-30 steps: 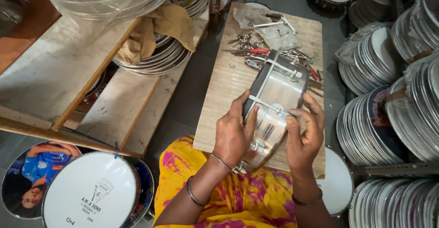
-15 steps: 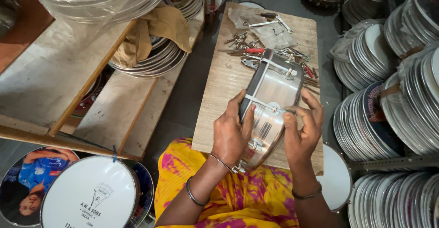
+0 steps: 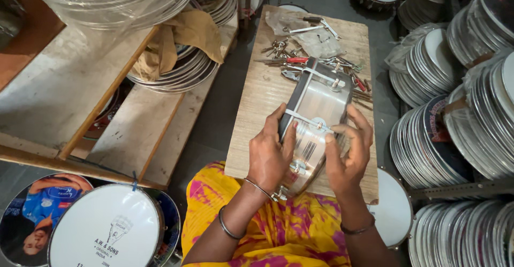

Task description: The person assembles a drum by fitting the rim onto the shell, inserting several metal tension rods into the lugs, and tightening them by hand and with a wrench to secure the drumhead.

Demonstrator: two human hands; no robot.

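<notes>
A shiny metal drum shell (image 3: 316, 114) with tension rods stands on edge on a wooden board (image 3: 265, 93) across my lap. My left hand (image 3: 270, 152) grips its left rim, thumb over the edge. On the shell's right side, my right hand (image 3: 348, 154) has its fingertips at a small round lug on a rod. Past the shell lies a pile of loose metal rods, bolts and tools (image 3: 300, 58), one with a red handle.
Stacks of round drum heads (image 3: 460, 96) crowd the right side. More discs sit on wooden shelving (image 3: 123, 112) at left, under a brown cloth (image 3: 184, 37). A white drum (image 3: 104, 229) stands at lower left. Another white drum head (image 3: 393, 211) lies by my right knee.
The view has shifted slightly. My right fingers have moved a little on the lug; both hands stay on the shell.
</notes>
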